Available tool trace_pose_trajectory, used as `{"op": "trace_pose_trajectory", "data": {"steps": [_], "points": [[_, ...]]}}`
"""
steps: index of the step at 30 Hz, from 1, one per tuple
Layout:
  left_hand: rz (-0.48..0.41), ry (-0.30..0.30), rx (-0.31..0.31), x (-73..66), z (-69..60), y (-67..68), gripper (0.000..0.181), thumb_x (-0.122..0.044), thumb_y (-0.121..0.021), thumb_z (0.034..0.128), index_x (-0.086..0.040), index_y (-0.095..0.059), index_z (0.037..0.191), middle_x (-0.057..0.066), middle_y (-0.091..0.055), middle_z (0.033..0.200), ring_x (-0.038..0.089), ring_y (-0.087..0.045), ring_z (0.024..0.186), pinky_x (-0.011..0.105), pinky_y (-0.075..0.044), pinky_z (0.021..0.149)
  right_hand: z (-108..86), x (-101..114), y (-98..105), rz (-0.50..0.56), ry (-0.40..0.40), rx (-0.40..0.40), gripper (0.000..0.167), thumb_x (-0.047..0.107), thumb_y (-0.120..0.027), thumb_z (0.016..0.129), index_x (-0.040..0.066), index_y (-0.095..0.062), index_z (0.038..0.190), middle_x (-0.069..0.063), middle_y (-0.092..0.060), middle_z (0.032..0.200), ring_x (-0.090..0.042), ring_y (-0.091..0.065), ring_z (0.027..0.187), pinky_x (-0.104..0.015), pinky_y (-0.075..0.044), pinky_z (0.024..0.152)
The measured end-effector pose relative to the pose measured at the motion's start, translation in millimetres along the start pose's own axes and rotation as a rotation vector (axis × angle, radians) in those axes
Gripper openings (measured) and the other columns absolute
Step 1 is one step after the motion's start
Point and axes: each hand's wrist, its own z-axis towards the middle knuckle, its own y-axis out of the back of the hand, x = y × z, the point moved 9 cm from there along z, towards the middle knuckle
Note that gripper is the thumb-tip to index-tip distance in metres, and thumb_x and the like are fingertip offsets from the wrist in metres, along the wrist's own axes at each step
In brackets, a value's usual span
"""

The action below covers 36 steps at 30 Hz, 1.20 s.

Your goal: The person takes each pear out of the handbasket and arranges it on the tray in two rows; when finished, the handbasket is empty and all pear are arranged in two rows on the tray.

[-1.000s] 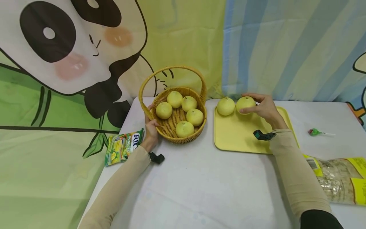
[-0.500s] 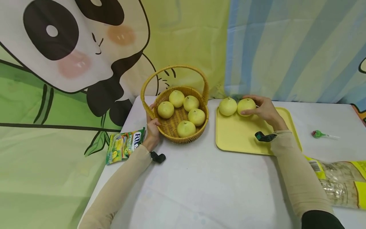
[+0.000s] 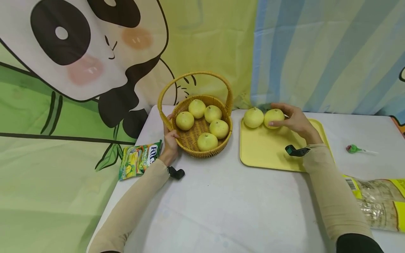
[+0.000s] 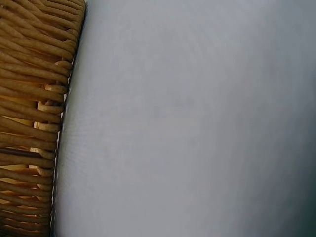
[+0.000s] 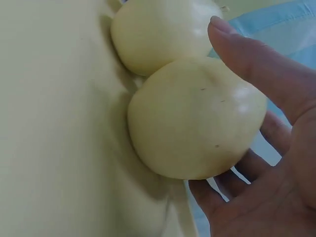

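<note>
A round wicker basket (image 3: 191, 137) with a tall handle holds several pale yellow fruits (image 3: 207, 141). My left hand (image 3: 169, 142) grips its left side, near the handle's base; the left wrist view shows the woven wall (image 4: 29, 98) but no fingers. Two more such fruits sit side by side, touching, at the back left of a yellow tray (image 3: 262, 151). Round the right one (image 3: 274, 118) curl the thumb and fingers of my right hand (image 3: 297, 122). In the right wrist view, that fruit (image 5: 192, 118) rests between thumb and fingers, against the other fruit (image 5: 158, 34).
A green candy packet (image 3: 139, 160) lies left of the basket, close to my left forearm. Right of the tray are a lollipop (image 3: 352, 149) and clear plastic packaging with yellow labels (image 3: 376, 200). A printed curtain (image 3: 212, 42) hangs behind the white table (image 3: 202, 207).
The head view has shifted slightly, so everything on the table appears a little further right. Both hands keep their places on the basket and the fruit.
</note>
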Motion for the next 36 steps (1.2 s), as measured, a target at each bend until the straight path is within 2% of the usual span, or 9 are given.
{"op": "trace_pose_trajectory", "data": {"steps": [3, 6, 10, 14, 18, 22, 25, 32, 36], "points": [[0.001, 0.003, -0.003, 0.1, -0.2, -0.3, 0.092, 0.006, -0.037, 0.0710, -0.020, -0.042, 0.159, 0.000, -0.033, 0.167, 0.016, -0.037, 0.141, 0.041, -0.032, 0.110, -1.4, 9, 5, 0.019, 0.019, -0.001, 0.079, 0.014, -0.080, 0.095, 0.013, -0.041, 0.163, -0.014, -0.040, 0.169, -0.034, -0.035, 0.156, -0.039, -0.034, 0.124], [0.009, 0.004, -0.004, 0.7, -0.1, 0.2, 0.092, 0.006, -0.037, 0.0711, -0.021, -0.042, 0.159, -0.001, -0.033, 0.167, 0.016, -0.036, 0.142, 0.042, -0.032, 0.111, -4.0, 24, 11, 0.050, 0.050, -0.023, 0.076, 0.011, -0.078, 0.095, 0.013, -0.043, 0.163, -0.013, -0.043, 0.167, -0.032, -0.037, 0.155, -0.051, -0.027, 0.127], [0.016, 0.000, 0.000, 0.8, -0.1, 0.9, 0.092, 0.005, -0.037, 0.0712, -0.020, -0.041, 0.159, -0.001, -0.033, 0.167, 0.016, -0.036, 0.143, 0.041, -0.031, 0.112, -10.5, 58, 16, 0.127, 0.167, -0.042, 0.070, 0.003, -0.076, 0.095, 0.009, -0.048, 0.159, -0.007, -0.053, 0.160, -0.022, -0.048, 0.147, -0.037, -0.035, 0.123], [0.011, -0.006, 0.003, 0.7, -0.2, 0.9, 0.092, 0.006, -0.036, 0.0715, -0.019, -0.040, 0.160, -0.001, -0.033, 0.167, 0.016, -0.035, 0.143, 0.039, -0.029, 0.114, -18.7, 97, 7, 0.295, 0.348, 0.037, 0.069, -0.014, -0.071, 0.091, -0.001, -0.049, 0.155, -0.009, -0.061, 0.151, -0.020, -0.059, 0.137, -0.024, -0.047, 0.111], [-0.002, -0.013, 0.007, 0.4, 0.1, 0.3, 0.091, 0.008, -0.035, 0.0725, -0.018, -0.040, 0.160, 0.000, -0.033, 0.167, 0.016, -0.036, 0.142, 0.039, -0.029, 0.113, -20.5, 129, -17, 0.408, 0.460, 0.197, 0.072, -0.021, -0.067, 0.089, -0.004, -0.047, 0.155, -0.015, -0.062, 0.149, -0.025, -0.061, 0.136, -0.030, -0.050, 0.110], [-0.009, 0.003, 0.001, 1.2, -0.4, -0.3, 0.092, 0.008, -0.036, 0.0726, -0.020, -0.040, 0.160, -0.002, -0.033, 0.167, 0.016, -0.036, 0.142, 0.038, -0.031, 0.112, -14.6, 151, -53, 0.375, 0.492, 0.333, 0.075, -0.020, -0.070, 0.087, -0.002, -0.046, 0.157, -0.015, -0.061, 0.151, -0.029, -0.059, 0.139, -0.034, -0.048, 0.113], [-0.007, 0.018, 0.001, 2.3, -0.7, -0.6, 0.093, 0.007, -0.036, 0.0724, -0.023, -0.041, 0.160, -0.003, -0.033, 0.167, 0.014, -0.036, 0.142, 0.035, -0.031, 0.111, -8.8, 159, -81, 0.333, 0.477, 0.392, 0.079, -0.016, -0.076, 0.085, -0.004, -0.045, 0.157, -0.017, -0.060, 0.152, -0.034, -0.057, 0.140, -0.038, -0.048, 0.114], [-0.014, 0.000, 0.002, 3.6, 1.0, 0.2, 0.093, 0.009, -0.036, 0.0714, -0.022, -0.042, 0.159, -0.002, -0.035, 0.166, 0.015, -0.038, 0.141, 0.035, -0.032, 0.108, 4.7, 174, -136, 0.287, 0.432, 0.509, 0.082, -0.006, -0.083, 0.085, 0.000, -0.046, 0.157, -0.018, -0.052, 0.159, -0.045, -0.049, 0.145, -0.061, -0.039, 0.118], [-0.017, -0.007, 0.007, 1.9, 1.4, 0.3, 0.092, 0.010, -0.035, 0.0726, -0.021, -0.043, 0.159, -0.002, -0.034, 0.167, 0.017, -0.037, 0.142, 0.037, -0.031, 0.109, 12.7, 177, -162, 0.243, 0.400, 0.576, 0.082, 0.002, -0.085, 0.086, 0.003, -0.047, 0.158, -0.016, -0.049, 0.162, -0.047, -0.044, 0.148, -0.063, -0.037, 0.119]]}}
